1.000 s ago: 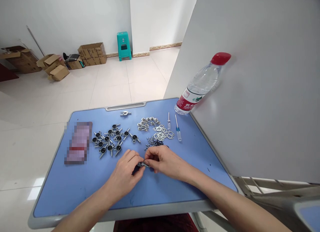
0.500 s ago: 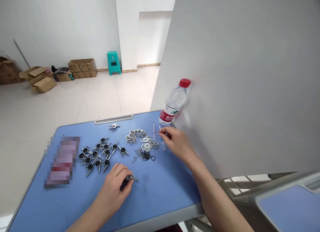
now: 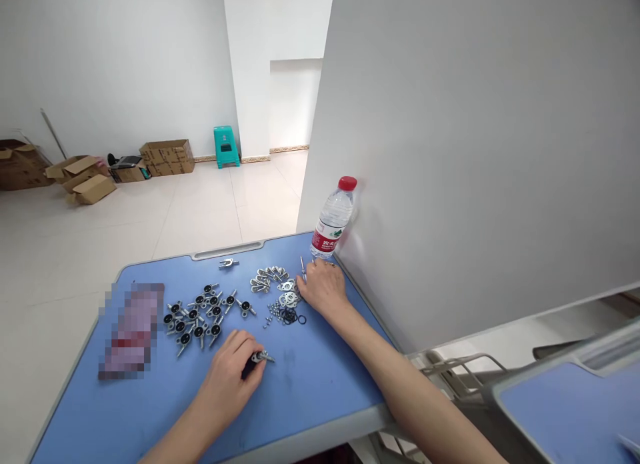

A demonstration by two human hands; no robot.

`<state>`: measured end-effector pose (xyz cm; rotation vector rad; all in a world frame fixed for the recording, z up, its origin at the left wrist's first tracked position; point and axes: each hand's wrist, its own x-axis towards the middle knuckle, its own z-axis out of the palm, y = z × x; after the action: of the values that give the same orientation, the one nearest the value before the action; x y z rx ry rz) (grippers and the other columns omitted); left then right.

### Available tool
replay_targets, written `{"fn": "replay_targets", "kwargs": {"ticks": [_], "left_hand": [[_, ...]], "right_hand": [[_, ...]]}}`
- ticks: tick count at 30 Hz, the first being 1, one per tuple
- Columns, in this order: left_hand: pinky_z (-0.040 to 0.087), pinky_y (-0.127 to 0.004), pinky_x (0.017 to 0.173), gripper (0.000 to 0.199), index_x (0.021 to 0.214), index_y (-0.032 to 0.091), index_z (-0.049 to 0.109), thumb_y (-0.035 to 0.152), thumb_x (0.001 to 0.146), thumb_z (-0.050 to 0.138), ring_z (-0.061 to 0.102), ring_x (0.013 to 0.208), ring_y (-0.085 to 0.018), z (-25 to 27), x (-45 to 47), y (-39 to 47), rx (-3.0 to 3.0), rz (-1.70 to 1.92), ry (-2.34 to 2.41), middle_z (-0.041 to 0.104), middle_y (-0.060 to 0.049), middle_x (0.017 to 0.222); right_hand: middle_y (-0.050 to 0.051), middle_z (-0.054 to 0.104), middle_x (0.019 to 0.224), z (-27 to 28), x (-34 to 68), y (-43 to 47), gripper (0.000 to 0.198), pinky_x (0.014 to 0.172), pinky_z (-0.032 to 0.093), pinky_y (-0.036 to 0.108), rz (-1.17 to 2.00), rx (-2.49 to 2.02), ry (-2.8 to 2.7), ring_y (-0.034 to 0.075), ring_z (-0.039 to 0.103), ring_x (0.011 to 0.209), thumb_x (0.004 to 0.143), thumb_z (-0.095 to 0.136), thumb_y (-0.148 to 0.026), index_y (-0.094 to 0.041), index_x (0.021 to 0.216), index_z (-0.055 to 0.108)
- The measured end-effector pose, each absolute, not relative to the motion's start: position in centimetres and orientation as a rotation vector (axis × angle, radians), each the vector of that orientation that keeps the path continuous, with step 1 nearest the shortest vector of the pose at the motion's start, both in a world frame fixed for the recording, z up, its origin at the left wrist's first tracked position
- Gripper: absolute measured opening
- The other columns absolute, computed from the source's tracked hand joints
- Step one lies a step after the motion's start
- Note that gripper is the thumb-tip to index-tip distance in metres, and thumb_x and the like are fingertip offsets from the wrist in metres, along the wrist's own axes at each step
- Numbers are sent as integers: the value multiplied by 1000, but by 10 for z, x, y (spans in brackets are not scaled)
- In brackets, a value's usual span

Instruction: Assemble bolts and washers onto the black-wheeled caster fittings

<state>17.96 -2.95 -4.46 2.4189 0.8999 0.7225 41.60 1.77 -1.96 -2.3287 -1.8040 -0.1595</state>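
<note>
My left hand (image 3: 235,364) is closed around a small metal fitting (image 3: 262,356), whose flat end sticks out to the right just above the table. At the table's far right my right hand (image 3: 323,284) is curled, palm down, beside a small screwdriver (image 3: 303,265). A thin dark sliver shows at its far fingers; what they grip is hidden. Close to this hand are flat oval metal plates (image 3: 289,299), black rubber rings (image 3: 289,316) and tiny metal nuts or balls (image 3: 274,309). Several metal fittings with black round centres (image 3: 199,332) lie left of middle.
A water bottle with a red cap (image 3: 332,221) stands against a grey panel (image 3: 450,151) at the right. Silver looped parts (image 3: 260,282) form an arc. One lone fitting (image 3: 229,263) lies near the far edge. A blurred purple packet (image 3: 135,327) is at the left.
My right hand has turned and shifted slightly left, covering part of the screwdriver area. My left hand keeps its hold on the fitting. The whole view has tilted slightly.
</note>
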Motion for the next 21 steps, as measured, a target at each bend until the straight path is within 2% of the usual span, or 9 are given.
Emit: {"fn": "replay_targets", "kwargs": {"ticks": [4,7,9,11,14,18,21], "left_hand": [[46,-32,70,10,88,19,56,12,89,49,53,79,-20,-43,179,-31,2412,708,903,59,-4,84],[45,-31,69,10,89,18,56,11,89,49,52,80,-19,-42,178,-32,2392,694,906,59,-4,85],[44,-31,70,11,89,18,57,10,89,50,51,80,-19,-43,178,-32,2386,700,897,58,-4,85],[44,-31,70,11,89,18,57,9,88,50,51,80,-19,-43,179,-32,2384,707,892,58,-4,85],[44,-30,69,11,90,18,57,10,88,50,50,80,-19,-43,179,-32,2383,713,891,58,-4,85],[45,-31,69,10,91,18,59,12,89,50,51,79,-18,-43,179,-32,2381,705,899,59,-4,86],[45,-31,70,10,92,18,59,13,90,51,51,79,-18,-43,179,-32,2378,710,899,59,-4,86]], "right_hand": [[20,68,91,-20,417,17,23,73,43,36,-158,-2341,-1801,30,65,83,86,53,-20,-5,87,70],[20,69,93,-15,424,15,23,77,42,36,-176,-2325,-1752,29,64,88,88,50,-22,-6,90,68],[16,69,86,-11,429,11,24,73,43,34,-162,-2303,-1673,25,64,79,90,47,-24,-9,91,65],[7,67,75,-7,431,6,16,64,42,30,76,-1994,-1491,19,60,66,86,52,-27,-14,88,63],[-2,57,63,-5,428,-6,20,53,39,24,556,-1488,-1384,13,50,54,84,56,-36,-17,91,61],[-4,54,57,-3,415,-24,26,52,43,25,1051,-1245,-1344,12,51,52,81,64,-42,-17,86,64],[-1,57,68,-1,404,-35,26,52,44,24,1082,-1140,-1511,12,52,57,87,59,-43,-18,85,61]]}}
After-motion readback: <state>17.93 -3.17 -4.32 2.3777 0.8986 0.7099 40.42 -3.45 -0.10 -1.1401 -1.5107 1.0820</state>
